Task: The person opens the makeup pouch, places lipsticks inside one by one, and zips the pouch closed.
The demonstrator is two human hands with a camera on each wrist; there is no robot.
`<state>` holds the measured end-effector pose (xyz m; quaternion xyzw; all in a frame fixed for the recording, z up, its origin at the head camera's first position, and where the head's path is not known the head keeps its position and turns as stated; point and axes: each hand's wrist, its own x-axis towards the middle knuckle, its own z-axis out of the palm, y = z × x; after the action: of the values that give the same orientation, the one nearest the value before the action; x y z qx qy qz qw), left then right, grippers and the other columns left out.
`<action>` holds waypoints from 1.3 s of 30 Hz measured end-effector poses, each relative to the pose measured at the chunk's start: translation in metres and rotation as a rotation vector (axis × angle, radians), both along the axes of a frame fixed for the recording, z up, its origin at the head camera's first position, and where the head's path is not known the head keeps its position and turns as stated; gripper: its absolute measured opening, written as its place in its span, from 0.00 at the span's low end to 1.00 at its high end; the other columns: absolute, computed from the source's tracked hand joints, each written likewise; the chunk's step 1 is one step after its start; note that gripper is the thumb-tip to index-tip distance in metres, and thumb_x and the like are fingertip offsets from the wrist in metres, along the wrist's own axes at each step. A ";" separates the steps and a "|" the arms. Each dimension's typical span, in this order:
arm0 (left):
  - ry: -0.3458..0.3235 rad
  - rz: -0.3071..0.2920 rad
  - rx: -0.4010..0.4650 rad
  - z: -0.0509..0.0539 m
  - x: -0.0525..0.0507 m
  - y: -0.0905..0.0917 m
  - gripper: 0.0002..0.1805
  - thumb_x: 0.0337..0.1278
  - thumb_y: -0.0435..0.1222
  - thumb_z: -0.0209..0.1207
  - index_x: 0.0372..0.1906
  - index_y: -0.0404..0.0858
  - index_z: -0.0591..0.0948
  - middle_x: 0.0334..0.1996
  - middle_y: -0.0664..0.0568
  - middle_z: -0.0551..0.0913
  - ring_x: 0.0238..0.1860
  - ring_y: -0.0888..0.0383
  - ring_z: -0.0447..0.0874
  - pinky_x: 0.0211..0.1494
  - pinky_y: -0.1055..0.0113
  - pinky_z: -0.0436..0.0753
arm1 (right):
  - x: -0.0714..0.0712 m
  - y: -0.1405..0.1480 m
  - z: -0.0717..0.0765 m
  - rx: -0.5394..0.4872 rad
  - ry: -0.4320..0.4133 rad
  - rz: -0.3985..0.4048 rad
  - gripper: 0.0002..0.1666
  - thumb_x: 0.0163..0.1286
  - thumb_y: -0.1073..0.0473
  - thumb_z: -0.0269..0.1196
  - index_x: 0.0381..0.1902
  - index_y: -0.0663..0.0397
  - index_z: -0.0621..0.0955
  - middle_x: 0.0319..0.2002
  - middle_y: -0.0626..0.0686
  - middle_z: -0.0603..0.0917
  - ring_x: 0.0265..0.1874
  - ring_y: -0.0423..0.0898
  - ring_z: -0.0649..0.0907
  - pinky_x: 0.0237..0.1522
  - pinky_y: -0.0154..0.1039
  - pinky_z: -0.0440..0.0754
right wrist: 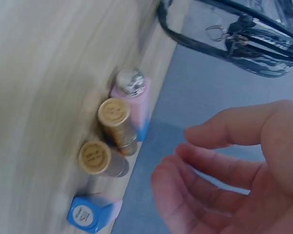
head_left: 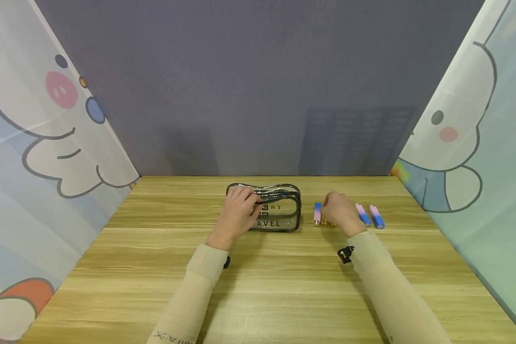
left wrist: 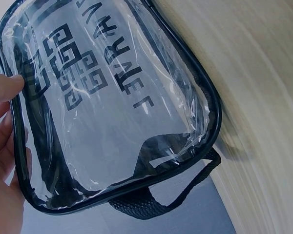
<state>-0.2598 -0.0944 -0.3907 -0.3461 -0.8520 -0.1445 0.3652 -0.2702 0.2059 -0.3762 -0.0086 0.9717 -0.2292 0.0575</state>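
Observation:
A clear travel bag with black edging (head_left: pixel 284 220) stands on the table; in the left wrist view the bag (left wrist: pixel 112 122) fills the middle. My left hand (head_left: pixel 237 212) pinches its top edge; thumb and fingers of that hand (left wrist: pixel 2 146) show at the left. My right hand (head_left: pixel 339 210) is above the small items right of the bag. In the right wrist view the hand (right wrist: pixel 224 170) has bent fingers with nothing seen between them, beside two gold-capped tubes (right wrist: pixel 114 113) and a pink-and-blue tube (right wrist: pixel 136 102).
Two pink-and-blue tubes (head_left: pixel 363 215) (head_left: pixel 376 217) lie right of my right hand, and another (head_left: pixel 317 214) lies between it and the bag. A grey panel (head_left: pixel 258 95) rises behind the wooden table (head_left: pixel 275 286). Patterned curtains hang at both sides.

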 end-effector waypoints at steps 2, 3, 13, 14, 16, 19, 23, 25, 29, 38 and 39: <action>0.002 -0.004 0.000 0.000 0.000 0.000 0.07 0.53 0.29 0.73 0.34 0.38 0.85 0.37 0.48 0.83 0.43 0.48 0.80 0.53 0.52 0.78 | 0.000 0.001 -0.001 0.019 -0.001 -0.008 0.17 0.66 0.67 0.55 0.17 0.50 0.70 0.14 0.47 0.65 0.13 0.42 0.62 0.18 0.37 0.61; 0.003 -0.005 0.000 0.000 0.000 0.000 0.07 0.53 0.29 0.73 0.34 0.38 0.85 0.37 0.48 0.82 0.43 0.48 0.80 0.53 0.52 0.78 | 0.001 0.001 -0.002 0.028 -0.003 -0.015 0.20 0.66 0.66 0.55 0.15 0.49 0.68 0.13 0.46 0.62 0.13 0.41 0.61 0.17 0.36 0.60; 0.002 0.002 -0.001 0.000 0.001 0.001 0.06 0.54 0.30 0.73 0.34 0.38 0.85 0.36 0.48 0.83 0.43 0.48 0.80 0.53 0.53 0.78 | -0.004 0.008 -0.015 0.165 0.064 -0.030 0.14 0.63 0.63 0.59 0.17 0.54 0.73 0.28 0.61 0.81 0.28 0.58 0.81 0.27 0.53 0.79; 0.005 0.002 0.000 0.000 0.001 0.001 0.06 0.54 0.30 0.73 0.34 0.38 0.85 0.36 0.48 0.83 0.43 0.48 0.80 0.53 0.53 0.78 | -0.004 0.008 -0.016 0.171 0.065 -0.030 0.13 0.61 0.65 0.59 0.17 0.54 0.73 0.29 0.62 0.82 0.29 0.59 0.82 0.28 0.54 0.79; 0.005 0.001 0.002 0.000 0.000 0.001 0.06 0.53 0.30 0.73 0.34 0.38 0.85 0.36 0.48 0.83 0.43 0.48 0.80 0.53 0.53 0.78 | -0.004 0.007 -0.018 0.171 0.058 -0.026 0.12 0.59 0.67 0.59 0.17 0.53 0.73 0.28 0.61 0.81 0.28 0.58 0.81 0.26 0.52 0.78; 0.008 0.000 0.003 0.000 0.000 0.001 0.06 0.53 0.30 0.73 0.34 0.38 0.85 0.37 0.48 0.83 0.43 0.48 0.80 0.52 0.53 0.78 | -0.004 0.006 -0.020 0.169 0.046 -0.022 0.14 0.59 0.68 0.59 0.17 0.52 0.71 0.26 0.58 0.78 0.25 0.55 0.78 0.24 0.47 0.75; 0.007 0.002 0.000 0.000 -0.001 0.001 0.06 0.53 0.30 0.73 0.35 0.38 0.85 0.37 0.48 0.83 0.43 0.48 0.80 0.52 0.53 0.78 | -0.004 0.005 -0.021 0.173 0.024 -0.011 0.12 0.60 0.69 0.58 0.19 0.53 0.73 0.26 0.58 0.78 0.24 0.53 0.77 0.24 0.45 0.74; 0.003 0.001 -0.002 0.000 -0.001 0.001 0.06 0.54 0.30 0.73 0.35 0.38 0.85 0.37 0.48 0.83 0.43 0.48 0.80 0.52 0.53 0.78 | -0.004 0.005 -0.021 0.173 0.013 -0.006 0.10 0.61 0.70 0.58 0.21 0.55 0.75 0.27 0.58 0.78 0.24 0.53 0.77 0.24 0.46 0.74; -0.002 -0.003 -0.001 0.000 0.000 0.001 0.06 0.54 0.30 0.73 0.35 0.38 0.85 0.37 0.48 0.83 0.44 0.48 0.81 0.53 0.53 0.78 | -0.004 0.005 -0.023 0.180 0.008 0.003 0.08 0.62 0.70 0.59 0.24 0.57 0.77 0.28 0.59 0.79 0.25 0.53 0.77 0.24 0.46 0.74; 0.006 0.000 -0.005 0.000 0.000 0.000 0.06 0.54 0.30 0.73 0.34 0.39 0.86 0.36 0.49 0.83 0.43 0.49 0.80 0.54 0.53 0.78 | -0.005 0.004 -0.026 0.211 0.012 0.009 0.11 0.63 0.69 0.59 0.21 0.56 0.77 0.26 0.57 0.79 0.24 0.52 0.77 0.24 0.46 0.76; 0.006 -0.001 -0.005 0.000 0.000 0.000 0.06 0.54 0.30 0.73 0.34 0.39 0.86 0.36 0.49 0.83 0.43 0.49 0.80 0.54 0.52 0.78 | -0.004 0.004 -0.025 0.215 0.008 0.007 0.11 0.63 0.69 0.59 0.21 0.56 0.76 0.26 0.57 0.79 0.24 0.52 0.77 0.24 0.47 0.77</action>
<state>-0.2595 -0.0944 -0.3905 -0.3479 -0.8511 -0.1414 0.3668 -0.2746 0.2098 -0.4014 -0.0067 0.9908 -0.1231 0.0550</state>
